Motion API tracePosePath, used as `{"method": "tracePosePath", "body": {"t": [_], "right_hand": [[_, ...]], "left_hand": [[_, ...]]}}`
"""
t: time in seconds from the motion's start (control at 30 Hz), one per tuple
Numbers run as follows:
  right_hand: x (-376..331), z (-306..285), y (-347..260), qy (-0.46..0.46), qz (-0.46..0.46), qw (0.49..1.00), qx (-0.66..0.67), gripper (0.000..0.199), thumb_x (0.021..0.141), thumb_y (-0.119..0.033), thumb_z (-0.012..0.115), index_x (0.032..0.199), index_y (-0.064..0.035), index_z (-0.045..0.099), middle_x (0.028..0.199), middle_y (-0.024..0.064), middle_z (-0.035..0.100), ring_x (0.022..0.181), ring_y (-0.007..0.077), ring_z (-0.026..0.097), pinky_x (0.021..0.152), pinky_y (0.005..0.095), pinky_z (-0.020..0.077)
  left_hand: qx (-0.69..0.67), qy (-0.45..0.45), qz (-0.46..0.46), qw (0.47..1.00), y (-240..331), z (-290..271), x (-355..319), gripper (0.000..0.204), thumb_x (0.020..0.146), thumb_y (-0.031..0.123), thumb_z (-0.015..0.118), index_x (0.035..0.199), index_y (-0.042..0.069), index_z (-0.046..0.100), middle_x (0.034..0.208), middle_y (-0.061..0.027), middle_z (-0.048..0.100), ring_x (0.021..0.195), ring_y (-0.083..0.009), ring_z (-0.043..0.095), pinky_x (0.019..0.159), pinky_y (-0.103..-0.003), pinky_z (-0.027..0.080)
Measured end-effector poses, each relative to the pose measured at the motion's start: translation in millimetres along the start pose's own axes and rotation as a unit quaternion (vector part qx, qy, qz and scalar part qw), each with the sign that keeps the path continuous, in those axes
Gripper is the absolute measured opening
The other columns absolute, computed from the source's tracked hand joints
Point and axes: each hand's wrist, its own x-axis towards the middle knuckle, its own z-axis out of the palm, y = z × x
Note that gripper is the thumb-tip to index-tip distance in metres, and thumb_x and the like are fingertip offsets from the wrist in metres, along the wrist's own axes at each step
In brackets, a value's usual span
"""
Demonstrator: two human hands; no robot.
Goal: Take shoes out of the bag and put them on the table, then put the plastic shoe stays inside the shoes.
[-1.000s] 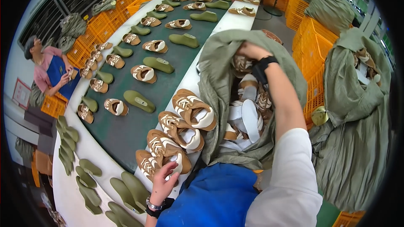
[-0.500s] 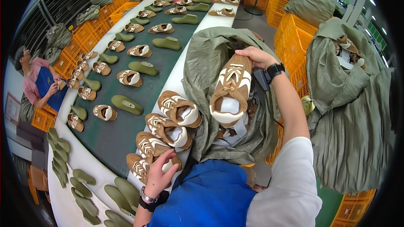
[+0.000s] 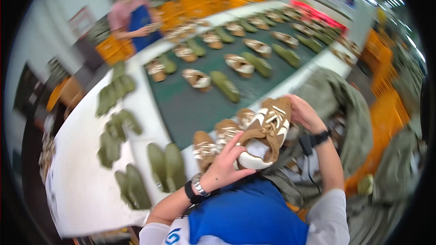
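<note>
A brown sneaker [image 3: 274, 120] with white stripes and laces hangs in front of my blue apron, a white insert visible in its opening. My right hand [image 3: 305, 114] grips it by the toe end. At its pale heel is my left hand [image 3: 223, 167], with thumb and fingers closing around the back. Similar brown sneakers [image 3: 205, 149] stand in a row on the table's near edge, partly hidden behind the held one. Right of them, a grey-green sack [image 3: 347, 104] gapes, with more shoes and white pieces inside it.
Pairs of sneakers and green shoe lasts [image 3: 225, 86] stand spread over a dark green belt [image 3: 177, 113]. More lasts [image 3: 165, 165] lie on the white table [image 3: 81, 181]. Orange crates [image 3: 390, 113] stand at the right. Across the belt, a person [image 3: 134, 16] holds a shoe.
My view has swung left. The sneaker has come away from above the sack toward the row of shoes, and my left hand has left the row and taken its heel.
</note>
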Motion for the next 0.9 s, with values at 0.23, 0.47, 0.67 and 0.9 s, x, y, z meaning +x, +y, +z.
{"method": "tracePosePath", "body": {"t": [0.23, 0.47, 0.67, 0.9], "right_hand": [[-7.7, -4.4, 49.8, 0.077, -0.008, 0.992, -0.097, 0.026, 0.092, -0.020, 0.049, 0.113, -0.0044, 0.051, 0.082, 0.0053, 0.061, 0.067, 0.0111, 0.059, 0.062, 0.0223, 0.0492], [-52.1, -36.5, 78.5, 0.230, -0.044, 0.970, -0.059, 0.021, 0.092, -0.019, 0.049, 0.107, -0.0046, 0.054, 0.075, 0.0028, 0.059, 0.061, 0.0077, 0.057, 0.055, 0.0182, 0.0470], [-111.5, -212.3, 220.4, 0.404, -0.034, 0.902, -0.151, 0.022, 0.087, -0.020, 0.056, 0.101, -0.0032, 0.058, 0.076, 0.0050, 0.060, 0.060, 0.0139, 0.055, 0.055, 0.0225, 0.0454], [-167.0, -191.0, 388.6, 0.195, 0.272, 0.762, -0.554, 0.058, 0.066, -0.036, 0.065, 0.113, -0.0036, 0.054, 0.111, 0.0237, 0.056, 0.109, 0.0362, 0.051, 0.092, 0.0424, 0.0412]], "left_hand": [[-0.133, 0.239, -0.295, 0.916, -99.2, -108.4, -99.3, 0.056, 0.067, 0.014, 0.076, 0.114, 0.001, 0.048, 0.110, -0.0101, 0.054, 0.100, -0.0178, 0.054, 0.086, -0.030, 0.045], [0.393, 0.421, -0.201, 0.792, -242.5, -274.2, -96.2, 0.059, 0.071, 0.020, 0.071, 0.119, 0.000, 0.045, 0.102, -0.0188, 0.055, 0.097, -0.0340, 0.054, 0.086, -0.040, 0.044], [0.232, 0.248, -0.337, 0.878, -312.2, -229.7, -81.7, 0.046, 0.073, 0.031, 0.069, 0.106, 0.001, 0.057, 0.104, -0.0194, 0.060, 0.096, -0.0318, 0.057, 0.084, -0.038, 0.044], [0.000, -0.043, -0.261, 0.964, -162.0, -108.4, -44.1, 0.040, 0.080, 0.028, 0.062, 0.112, 0.004, 0.056, 0.110, -0.0122, 0.060, 0.100, -0.0239, 0.057, 0.084, -0.033, 0.046]]}}
